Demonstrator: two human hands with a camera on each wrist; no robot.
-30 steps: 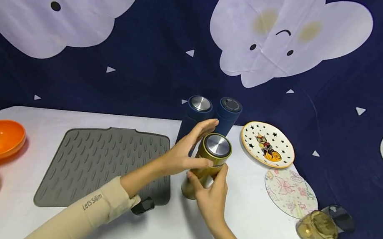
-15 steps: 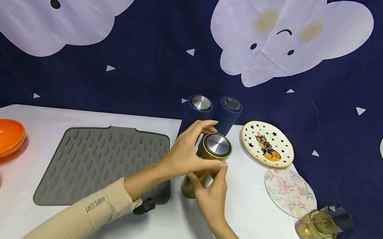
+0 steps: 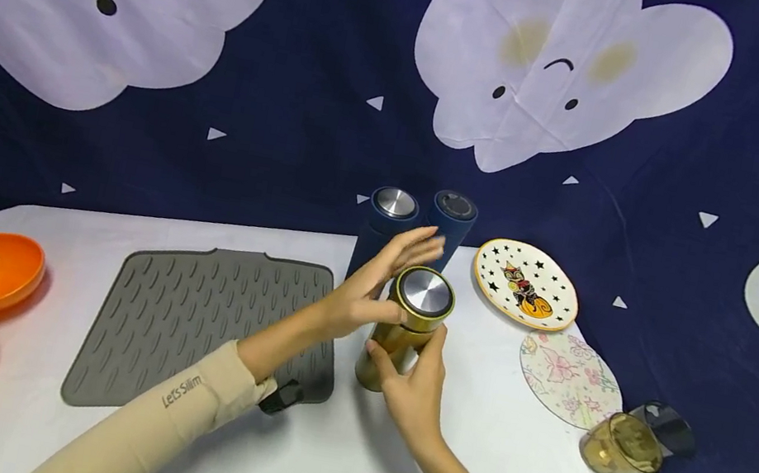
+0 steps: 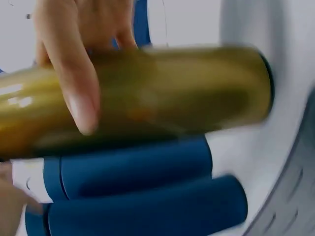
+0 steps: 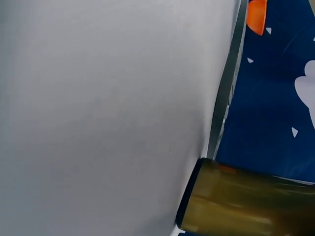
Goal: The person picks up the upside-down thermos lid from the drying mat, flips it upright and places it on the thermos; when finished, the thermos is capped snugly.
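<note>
Gold-coloured, the flask (image 3: pixel 407 329) stands upright on the white tabletop (image 3: pixel 341 464) just beside the grey mat (image 3: pixel 206 325), in front of two navy flasks (image 3: pixel 419 222). In the head view the right hand (image 3: pixel 411 380) curls round its body, while the left hand (image 3: pixel 374 290) lies by the lid with fingers spread straight. The left wrist view shows a thumb (image 4: pixel 74 83) laid across the flask, blurred, so contact seems likely. The right wrist view shows only the flask's base (image 5: pixel 246 204) on the tabletop.

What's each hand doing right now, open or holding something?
Left hand: fingers straight, resting against the gold flask near its lid, open.
Right hand: gripping the gold flask's body.
</note>
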